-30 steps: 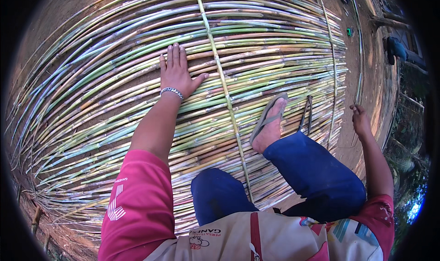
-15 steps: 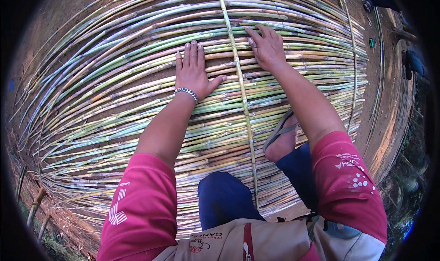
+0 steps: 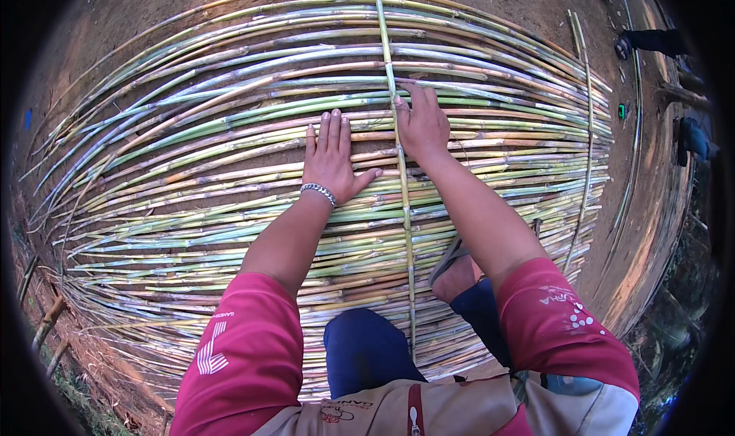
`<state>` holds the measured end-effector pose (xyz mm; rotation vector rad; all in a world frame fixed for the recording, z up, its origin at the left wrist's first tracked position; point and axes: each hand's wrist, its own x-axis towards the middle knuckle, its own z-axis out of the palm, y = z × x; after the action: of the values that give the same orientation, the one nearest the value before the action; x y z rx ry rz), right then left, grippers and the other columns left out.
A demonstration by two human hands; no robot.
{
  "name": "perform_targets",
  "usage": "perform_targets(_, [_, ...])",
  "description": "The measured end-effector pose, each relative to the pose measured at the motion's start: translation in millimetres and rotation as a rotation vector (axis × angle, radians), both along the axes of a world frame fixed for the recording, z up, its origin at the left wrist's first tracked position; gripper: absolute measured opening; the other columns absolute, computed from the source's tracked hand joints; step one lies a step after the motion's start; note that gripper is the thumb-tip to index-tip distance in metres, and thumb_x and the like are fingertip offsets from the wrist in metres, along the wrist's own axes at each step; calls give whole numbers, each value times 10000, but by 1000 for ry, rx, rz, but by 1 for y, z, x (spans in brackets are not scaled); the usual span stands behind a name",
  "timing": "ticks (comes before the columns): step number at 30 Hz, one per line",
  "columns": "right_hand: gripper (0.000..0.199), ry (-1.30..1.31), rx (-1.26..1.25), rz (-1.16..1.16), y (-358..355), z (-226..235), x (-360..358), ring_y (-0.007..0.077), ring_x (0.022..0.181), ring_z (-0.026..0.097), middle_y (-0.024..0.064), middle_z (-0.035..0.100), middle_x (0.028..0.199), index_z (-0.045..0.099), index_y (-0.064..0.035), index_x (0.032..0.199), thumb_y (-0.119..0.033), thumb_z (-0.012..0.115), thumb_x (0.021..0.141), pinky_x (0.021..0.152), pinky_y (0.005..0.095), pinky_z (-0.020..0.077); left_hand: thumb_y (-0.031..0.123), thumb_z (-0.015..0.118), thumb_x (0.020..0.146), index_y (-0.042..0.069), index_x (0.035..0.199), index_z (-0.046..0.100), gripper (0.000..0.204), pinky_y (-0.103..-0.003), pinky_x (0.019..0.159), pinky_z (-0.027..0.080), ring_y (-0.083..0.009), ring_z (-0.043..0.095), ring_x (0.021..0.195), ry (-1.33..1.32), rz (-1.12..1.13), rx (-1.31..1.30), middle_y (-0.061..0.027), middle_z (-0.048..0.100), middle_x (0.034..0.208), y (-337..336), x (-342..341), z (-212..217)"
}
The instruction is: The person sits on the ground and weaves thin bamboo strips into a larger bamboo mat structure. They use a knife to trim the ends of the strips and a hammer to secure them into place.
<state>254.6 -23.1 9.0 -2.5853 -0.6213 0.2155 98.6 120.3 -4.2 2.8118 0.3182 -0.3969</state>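
Many long, jointed cane stalks (image 3: 253, 133), green, yellow and brownish, lie side by side on the ground. A long green-yellow crosswise stalk (image 3: 406, 206) runs over them. My left hand (image 3: 331, 164) rests flat on the stalks left of this crosspiece, fingers stretched and thumb out, holding nothing. Right beside the crosspiece, my right hand (image 3: 423, 126) bends its fingers over the stalks, with the thumb against or close to the crosspiece. Whatever sits between those fingertips is hidden.
Another crosswise stalk (image 3: 589, 130) lies over the right ends. My sandalled foot (image 3: 457, 277) and knee (image 3: 367, 348) are on or over the near stalks. Other people's legs (image 3: 654, 42) show at the upper right, near a small green-and-black object (image 3: 622, 111). Wooden stakes (image 3: 50, 321) stand lower left.
My right hand has drawn in from the stalks right of the crosspiece to its edge, its fingers now more bent. The left hand stays flat. The view has shifted, showing more far ground.
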Motion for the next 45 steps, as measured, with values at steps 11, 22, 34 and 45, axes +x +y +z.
perform_targets(11, [453, 40, -29, -74, 12, -15, 1, 366, 1049, 673, 140, 672, 1157, 530, -124, 1367, -290, 679, 972, 880, 505, 525, 842, 518, 858, -55, 1629, 172, 1232, -551, 1290, 37, -367, 55, 1616, 34, 8, -23, -252, 139, 1716, -2, 6, 3])
perform_targets(22, [614, -40, -211, 30, 15, -27, 10, 308, 1028, 668, 114, 640, 1111, 420, -93, 1517, -267, 649, 974, 826, 486, 501, 859, 508, 850, -11, 1638, 214, 1210, -553, 1291, 44, -351, 74, 1617, 9, 23, -36, -212, 157, 1726, -1, 7, -5])
perform_targets(34, [664, 63, -213, 47, 16, -28, 17, 306, 966, 636, 98, 619, 1043, 410, -114, 1530, -260, 681, 941, 793, 486, 435, 880, 520, 821, -36, 1628, 211, 1260, -587, 1274, -19, -378, 50, 1615, 109, 11, -65, -248, 146, 1718, 3, 12, -11])
perform_targets(45, [725, 135, -262, 72, 17, -24, 17, 288, 982, 618, 91, 594, 1047, 374, -100, 1562, -261, 696, 933, 820, 463, 411, 895, 519, 811, -36, 1627, 225, 1272, -594, 1271, -32, -388, 57, 1612, 164, 18, -77, -252, 151, 1716, 6, 6, -16])
